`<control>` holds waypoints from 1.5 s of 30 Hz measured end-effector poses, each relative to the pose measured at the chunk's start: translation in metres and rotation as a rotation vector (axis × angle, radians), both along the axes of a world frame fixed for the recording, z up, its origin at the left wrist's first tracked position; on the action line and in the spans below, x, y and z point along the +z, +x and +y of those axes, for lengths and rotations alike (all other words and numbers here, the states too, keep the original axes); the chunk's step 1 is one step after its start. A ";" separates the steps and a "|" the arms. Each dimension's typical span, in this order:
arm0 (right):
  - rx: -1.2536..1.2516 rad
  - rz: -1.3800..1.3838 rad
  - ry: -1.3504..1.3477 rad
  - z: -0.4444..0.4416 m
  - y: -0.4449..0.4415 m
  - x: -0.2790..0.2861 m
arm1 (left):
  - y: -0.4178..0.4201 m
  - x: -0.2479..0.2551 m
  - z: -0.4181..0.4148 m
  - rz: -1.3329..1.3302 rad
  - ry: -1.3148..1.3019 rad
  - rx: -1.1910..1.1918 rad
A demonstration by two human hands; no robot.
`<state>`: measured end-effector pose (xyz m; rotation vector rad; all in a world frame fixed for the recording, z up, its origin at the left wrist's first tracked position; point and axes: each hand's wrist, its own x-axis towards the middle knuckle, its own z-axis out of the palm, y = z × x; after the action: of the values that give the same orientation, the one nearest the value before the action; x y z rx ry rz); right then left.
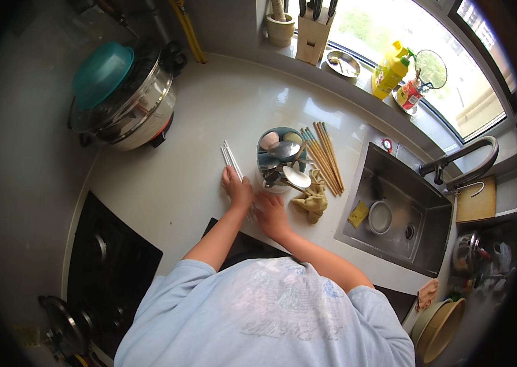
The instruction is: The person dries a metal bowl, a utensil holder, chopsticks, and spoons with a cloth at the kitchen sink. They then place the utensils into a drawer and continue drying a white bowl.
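My left hand [237,186] closes around a small bundle of thin, silvery-white chopsticks [232,157], which lie slanted on the counter. Close to their lower end is my right hand [272,215], its fingers near the foot of the utensil holder; its exact grip is hard to see. That blue-and-white holder [261,153] stands just beyond both hands. In it are metal spoons [284,149], a white spoon [297,177] and rounded pale handles or knobs [269,140]. Several wooden chopsticks [325,158] lie to its right. A crumpled olive-tan cloth [312,202] rests below them.
At right, a steel sink [433,220] holds a bowl [380,217] and a yellow cloth or sponge [358,214] under a faucet [465,156]. A steamer pot [134,124] stands far left, above a black cooktop [102,266]. A knife block [312,36] and yellow bottle [389,71] occupy the windowsill.
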<state>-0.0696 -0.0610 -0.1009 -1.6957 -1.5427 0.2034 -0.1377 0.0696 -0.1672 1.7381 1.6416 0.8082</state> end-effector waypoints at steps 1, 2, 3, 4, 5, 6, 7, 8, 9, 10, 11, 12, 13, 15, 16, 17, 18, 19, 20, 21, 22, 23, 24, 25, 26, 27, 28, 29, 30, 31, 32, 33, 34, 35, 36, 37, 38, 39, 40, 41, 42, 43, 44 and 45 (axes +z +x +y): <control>-0.031 0.098 -0.043 -0.006 0.007 0.005 | -0.002 0.000 0.000 -0.006 0.003 -0.009; -0.062 0.197 -0.085 -0.013 0.014 0.010 | -0.004 -0.002 0.000 -0.020 0.017 -0.025; -0.093 0.297 -0.127 -0.021 0.021 0.015 | -0.007 -0.003 0.000 -0.035 0.030 -0.040; -0.161 0.383 -0.115 -0.029 0.028 0.021 | -0.011 -0.004 0.000 -0.048 0.042 -0.054; -0.233 0.470 -0.103 -0.039 0.034 0.027 | -0.013 -0.002 -0.001 -0.071 0.057 -0.059; -0.304 0.556 -0.092 -0.046 0.040 0.034 | -0.016 0.000 -0.003 -0.094 0.071 -0.063; -0.323 0.498 0.054 -0.051 0.045 0.044 | -0.016 0.004 -0.005 -0.118 0.085 -0.070; -0.340 0.438 0.198 -0.055 0.051 0.052 | -0.015 0.010 -0.009 -0.147 0.109 -0.066; -0.353 0.295 0.294 -0.056 0.057 0.054 | -0.015 0.016 -0.012 -0.176 0.133 -0.062; -0.335 0.192 0.325 -0.052 0.060 0.067 | -0.014 0.025 -0.016 -0.204 0.159 -0.059; -0.316 0.090 0.357 -0.045 0.063 0.088 | -0.012 0.037 -0.020 -0.236 0.144 -0.064; -0.296 -0.011 0.390 -0.037 0.066 0.104 | -0.010 0.050 -0.025 -0.267 0.132 -0.069; -0.269 -0.065 0.316 -0.031 0.068 0.115 | -0.007 0.061 -0.029 -0.301 0.116 -0.078; -0.203 -0.166 0.169 -0.019 0.069 0.127 | -0.003 0.073 -0.035 -0.357 0.201 -0.109; -0.199 -0.211 0.148 -0.017 0.069 0.126 | -0.001 0.078 -0.039 -0.386 0.243 -0.123; -0.195 -0.256 0.127 -0.015 0.070 0.121 | 0.001 0.082 -0.042 -0.377 0.269 -0.142; -0.191 -0.300 0.106 -0.012 0.070 0.117 | 0.002 0.086 -0.045 -0.367 0.294 -0.160; -0.207 -0.287 0.153 -0.009 0.070 0.113 | 0.002 0.089 -0.049 -0.357 0.319 -0.175; -0.209 -0.299 0.168 -0.007 0.070 0.114 | 0.002 0.092 -0.053 -0.341 0.345 -0.200; -0.211 -0.310 0.183 -0.007 0.070 0.114 | 0.001 0.095 -0.056 -0.324 0.370 -0.226; -0.212 -0.322 0.198 -0.005 0.071 0.115 | 0.000 0.098 -0.059 -0.308 0.396 -0.252; -0.220 -0.325 0.213 -0.005 0.072 0.118 | -0.001 0.101 -0.062 -0.312 0.409 -0.279; -0.229 -0.327 0.227 -0.004 0.073 0.121 | -0.002 0.103 -0.065 -0.316 0.423 -0.307; -0.238 -0.328 0.241 -0.004 0.075 0.123 | -0.002 0.106 -0.067 -0.318 0.436 -0.336; -0.234 -0.321 0.238 -0.003 0.077 0.124 | -0.001 0.109 -0.068 -0.277 0.441 -0.332; -0.230 -0.314 0.234 -0.002 0.079 0.124 | 0.001 0.113 -0.069 -0.236 0.446 -0.328; -0.227 -0.307 0.231 -0.002 0.080 0.123 | 0.003 0.115 -0.069 -0.195 0.451 -0.326; -0.210 -0.297 0.230 -0.003 0.082 0.120 | 0.004 0.115 -0.067 -0.178 0.477 -0.312; -0.194 -0.288 0.229 -0.003 0.083 0.116 | 0.004 0.115 -0.064 -0.161 0.502 -0.298; -0.178 -0.277 0.227 -0.004 0.084 0.113 | 0.004 0.118 -0.061 -0.142 0.526 -0.286; -0.166 -0.267 0.207 -0.006 0.084 0.113 | 0.005 0.121 -0.059 -0.135 0.558 -0.298; -0.154 -0.256 0.188 -0.008 0.083 0.114 | 0.007 0.125 -0.056 -0.127 0.590 -0.311; -0.140 -0.247 0.168 -0.010 0.082 0.115 | 0.008 0.131 -0.054 -0.121 0.622 -0.323; -0.132 -0.224 0.180 -0.013 0.082 0.117 | 0.010 0.135 -0.052 -0.124 0.651 -0.340; -0.125 -0.201 0.191 -0.017 0.080 0.120 | 0.012 0.138 -0.051 -0.127 0.680 -0.357; -0.118 -0.178 0.202 -0.022 0.079 0.120 | 0.014 0.141 -0.050 -0.131 0.708 -0.374; -0.156 -0.119 0.220 -0.026 0.077 0.119 | 0.015 0.142 -0.050 -0.128 0.711 -0.384; -0.195 -0.061 0.238 -0.030 0.074 0.116 | 0.017 0.143 -0.050 -0.126 0.713 -0.395; -0.236 -0.002 0.256 -0.034 0.071 0.112 | 0.019 0.144 -0.051 -0.123 0.717 -0.406; -0.308 0.038 0.263 -0.036 0.068 0.105 | 0.020 0.143 -0.051 -0.126 0.706 -0.413; -0.302 0.124 0.226 -0.038 0.070 0.096 | 0.020 0.141 -0.052 -0.129 0.695 -0.420; -0.295 0.212 0.188 -0.040 0.073 0.088 | 0.020 0.139 -0.052 -0.130 0.684 -0.427; -0.288 0.299 0.150 -0.041 0.074 0.083 | 0.020 0.138 -0.052 -0.131 0.678 -0.431; -0.270 0.318 0.161 -0.042 0.075 0.078 | 0.019 0.136 -0.052 -0.132 0.672 -0.434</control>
<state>0.0055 -0.1033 -0.0232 -1.6337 -1.0584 0.1911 -0.1183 0.0176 -0.0309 2.3125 0.8860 1.3101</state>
